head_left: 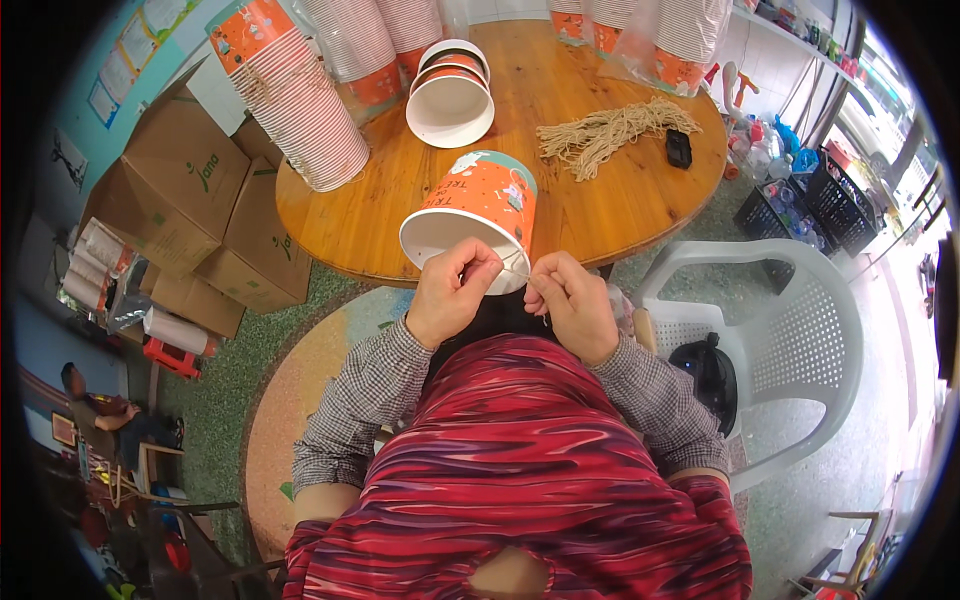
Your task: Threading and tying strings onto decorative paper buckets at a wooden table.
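An orange paper bucket [478,208] with a white rim lies tilted at the near edge of the round wooden table [620,200], its mouth toward me. My left hand [452,290] grips the bucket's rim. My right hand [573,300] pinches a thin pale string [516,270] that runs across to the rim by my left fingers. Farther back on the table lies a bundle of beige strings [610,132].
Stacks of orange and white paper buckets [300,100] lie across the table's far side, and two nested buckets [450,95] stand near the middle. A small black device [679,148] lies beside the strings. Cardboard boxes [190,190] stand left, a white plastic chair [790,340] right.
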Motion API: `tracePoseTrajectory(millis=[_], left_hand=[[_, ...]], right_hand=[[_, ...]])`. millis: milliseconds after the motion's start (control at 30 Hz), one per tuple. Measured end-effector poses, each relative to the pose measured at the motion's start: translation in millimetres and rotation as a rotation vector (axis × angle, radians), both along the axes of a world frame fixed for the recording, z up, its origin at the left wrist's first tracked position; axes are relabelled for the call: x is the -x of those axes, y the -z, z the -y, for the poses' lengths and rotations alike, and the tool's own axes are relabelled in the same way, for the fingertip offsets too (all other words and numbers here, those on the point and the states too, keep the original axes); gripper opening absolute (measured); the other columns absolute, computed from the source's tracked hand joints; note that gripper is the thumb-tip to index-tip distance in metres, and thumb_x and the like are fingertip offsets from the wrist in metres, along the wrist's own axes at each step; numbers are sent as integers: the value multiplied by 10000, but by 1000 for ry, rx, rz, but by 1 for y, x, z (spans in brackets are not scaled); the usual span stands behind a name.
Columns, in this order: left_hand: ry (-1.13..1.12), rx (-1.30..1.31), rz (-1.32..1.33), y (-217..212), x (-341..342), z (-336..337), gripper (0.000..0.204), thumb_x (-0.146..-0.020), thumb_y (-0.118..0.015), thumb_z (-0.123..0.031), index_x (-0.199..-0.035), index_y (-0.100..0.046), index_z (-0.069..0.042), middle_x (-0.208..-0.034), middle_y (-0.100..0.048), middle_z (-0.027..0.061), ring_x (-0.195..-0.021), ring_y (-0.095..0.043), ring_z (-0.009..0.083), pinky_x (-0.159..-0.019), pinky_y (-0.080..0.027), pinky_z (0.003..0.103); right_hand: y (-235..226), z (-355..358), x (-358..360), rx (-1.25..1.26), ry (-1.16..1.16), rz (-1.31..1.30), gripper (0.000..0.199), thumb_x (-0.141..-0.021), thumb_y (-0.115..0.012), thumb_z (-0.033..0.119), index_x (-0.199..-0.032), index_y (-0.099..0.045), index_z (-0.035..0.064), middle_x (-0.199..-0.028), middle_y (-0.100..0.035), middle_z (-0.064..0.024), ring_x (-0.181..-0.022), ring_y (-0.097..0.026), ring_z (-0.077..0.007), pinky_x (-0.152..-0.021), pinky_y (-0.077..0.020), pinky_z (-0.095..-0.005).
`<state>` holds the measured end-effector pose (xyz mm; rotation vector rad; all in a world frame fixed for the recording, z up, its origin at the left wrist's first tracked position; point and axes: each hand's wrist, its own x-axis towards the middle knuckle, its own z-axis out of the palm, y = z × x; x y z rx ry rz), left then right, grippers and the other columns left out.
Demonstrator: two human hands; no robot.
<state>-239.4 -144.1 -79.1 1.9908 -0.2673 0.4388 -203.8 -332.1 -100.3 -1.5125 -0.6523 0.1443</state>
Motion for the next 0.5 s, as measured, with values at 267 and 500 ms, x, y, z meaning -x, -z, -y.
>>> tracePoseTrajectory(millis=[267,500], left_hand=[[-175,-180,257,0,9,-12,300,-774,-674,-3,-1066,-609,-23,-952,-594,84,-721,-521,142,-639,-449,257],[-132,-233,328,-19,14,-7,325,-781,-679,-18,-1101,-623,-37,-1018,-622,136,-890,-612,244,-737,-481,323]], right_hand=[[0,-22,-4,-68,-91,-148,83,-937,-503,83,-931,-513,1,-708,-593,-49,-620,-585,-97,-569,-488,-236],[-50,-31,-3,86,-39,284,130,-910,-516,79,-1012,-466,16,-667,-582,-127,-600,-618,-241,-543,-465,-333]])
